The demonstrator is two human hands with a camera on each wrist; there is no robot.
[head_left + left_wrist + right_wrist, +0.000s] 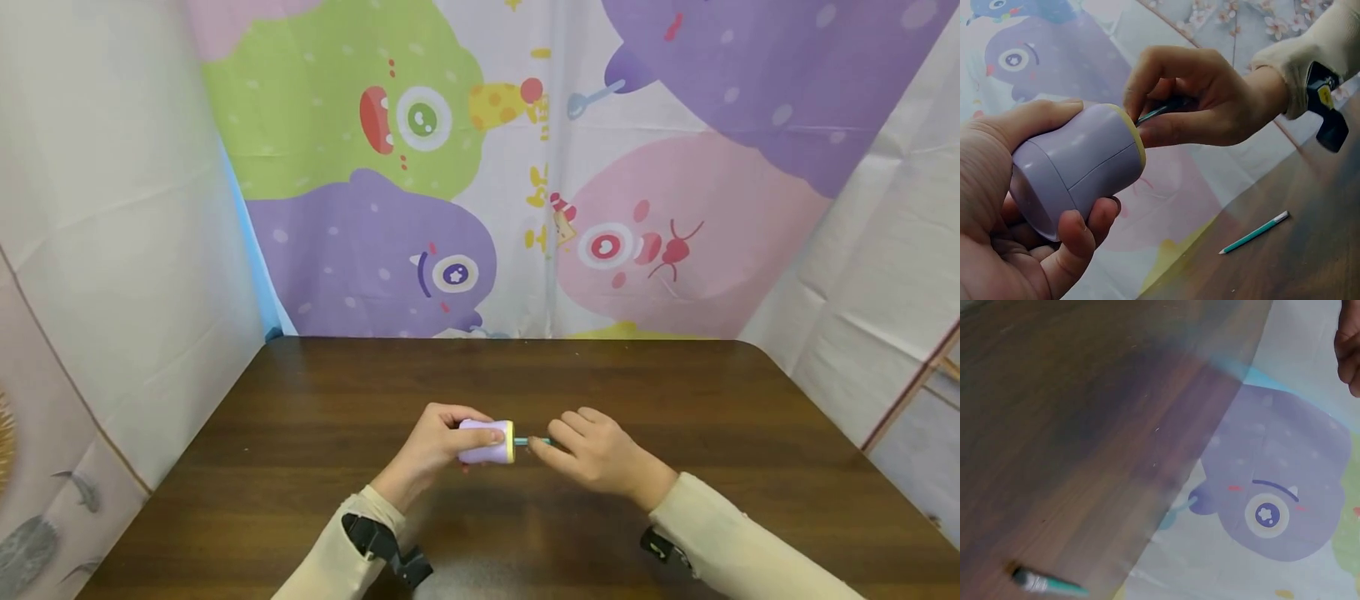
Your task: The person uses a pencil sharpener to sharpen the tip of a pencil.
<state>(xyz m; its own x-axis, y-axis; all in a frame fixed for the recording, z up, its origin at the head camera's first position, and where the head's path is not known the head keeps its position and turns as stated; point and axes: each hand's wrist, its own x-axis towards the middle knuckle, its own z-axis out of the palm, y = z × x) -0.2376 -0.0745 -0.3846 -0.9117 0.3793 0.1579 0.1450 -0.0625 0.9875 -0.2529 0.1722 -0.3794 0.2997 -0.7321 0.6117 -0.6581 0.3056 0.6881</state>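
Note:
My left hand [431, 446] grips a purple pencil sharpener [480, 454] with a yellow rim, thumb on top and fingers round the body. In the left wrist view the sharpener [1082, 165] shows a seam along its side and a wide lower end. A thin teal pencil [532, 441] runs from the yellow end to my right hand [596, 454], whose thumb and fingers pinch it. The sharpener hides the pencil's far end. Part of a hand [1349, 353] shows at the right wrist view's upper right; I cannot tell which.
A brown wooden table [337, 392] lies under both hands, backed by a cartoon-printed curtain [510, 308]. In the left wrist view another teal pencil [1254, 232] appears on the table. At the right wrist view's lower left is a blurred teal stick [1047, 584] with a silver band.

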